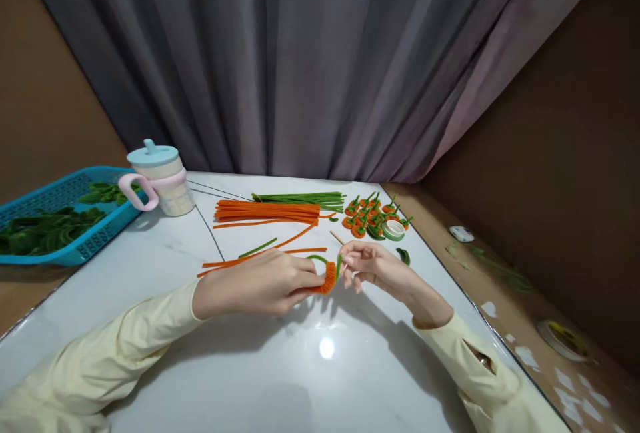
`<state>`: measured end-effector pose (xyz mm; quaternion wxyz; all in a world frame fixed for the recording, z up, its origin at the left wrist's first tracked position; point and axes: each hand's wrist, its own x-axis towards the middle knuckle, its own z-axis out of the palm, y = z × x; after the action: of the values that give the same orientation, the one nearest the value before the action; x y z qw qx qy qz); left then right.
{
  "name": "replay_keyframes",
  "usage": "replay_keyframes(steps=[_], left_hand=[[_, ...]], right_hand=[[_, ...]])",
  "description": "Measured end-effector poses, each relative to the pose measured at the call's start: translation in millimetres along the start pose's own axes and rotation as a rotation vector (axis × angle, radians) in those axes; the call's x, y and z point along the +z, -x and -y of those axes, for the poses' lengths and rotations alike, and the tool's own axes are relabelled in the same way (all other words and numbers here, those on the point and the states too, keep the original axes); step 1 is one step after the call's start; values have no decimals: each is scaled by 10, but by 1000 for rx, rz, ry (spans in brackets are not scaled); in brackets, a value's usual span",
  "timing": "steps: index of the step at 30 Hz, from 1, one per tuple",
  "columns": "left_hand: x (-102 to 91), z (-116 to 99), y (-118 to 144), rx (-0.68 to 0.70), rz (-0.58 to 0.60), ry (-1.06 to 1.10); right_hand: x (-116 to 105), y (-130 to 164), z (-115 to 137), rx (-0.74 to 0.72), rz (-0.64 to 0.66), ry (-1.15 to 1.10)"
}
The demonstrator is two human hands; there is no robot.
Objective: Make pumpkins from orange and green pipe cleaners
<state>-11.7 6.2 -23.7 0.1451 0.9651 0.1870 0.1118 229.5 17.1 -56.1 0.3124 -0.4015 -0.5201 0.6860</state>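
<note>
Pinching an orange coil, both hands, apparently on a stick.

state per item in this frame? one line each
left hand: shut on orange coil, resting on table
right hand: pinching a thin stick beside the coil
orange coil: partly wound, green stem looped on top
orange pipe cleaners: straight, bundled flat
green pipe cleaners: straight, bundled flat
finished pumpkins: clustered in a pile
tape roll: lying flat
cup: upright, lid on
blue tray: holds green pieces

White marble-look table carries: orange stems, green stems, finished pieces and tape roll near far edge; cup and blue basket at left edge.
</note>
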Motion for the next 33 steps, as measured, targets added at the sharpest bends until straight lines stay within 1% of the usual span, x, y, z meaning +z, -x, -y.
replay_keyframes(steps=[2,5,6,8,12,16,19,20,21,22,24,25,26,27,29,31,33], left_hand=[[75,38,-23,-24,12,-51],[171,87,-74,-76,21,-62],[200,99,-90,-91,15,-37],[254,119,-119,-113,-12,56],[344,142,-152,-182,-41,170],[389,146,-162,-215,-92,282],[394,149,-158,-209,-135,351],[391,151,-155,-204,-133,345],[387,153,-152,-200,-122,321],[382,155,-148,-193,-107,285],[374,157,-137,-182,-78,196],[373,158,-132,-177,-73,157],[374,157,-126,-170,-75,127],[376,156,-121,-160,-81,105],[380,149,-113,-141,-88,67],[380,138,-107,-134,-65,45],[371,125,-104,-137,-30,39]], right_hand=[[47,3,-112,8,-40,-85],[124,4,-246,-26,-96,-70],[145,1,-282,-28,-89,-41],[183,-9,-342,-12,-35,0],[236,-38,-428,-2,62,-74],[255,-51,-489,-48,71,-160],[244,-55,-536,-101,84,-89],[233,-55,-548,-125,58,-33],[219,-54,-556,-168,-2,49],[201,-50,-558,-245,-97,163],[163,-30,-543,-483,-324,490],[147,-15,-528,-613,-405,681],[137,3,-510,-723,-437,868],[134,22,-494,-800,-419,1024],[152,53,-472,-868,-313,1217],[192,70,-472,-890,-222,1278],[236,71,-490,-921,-200,1305]])
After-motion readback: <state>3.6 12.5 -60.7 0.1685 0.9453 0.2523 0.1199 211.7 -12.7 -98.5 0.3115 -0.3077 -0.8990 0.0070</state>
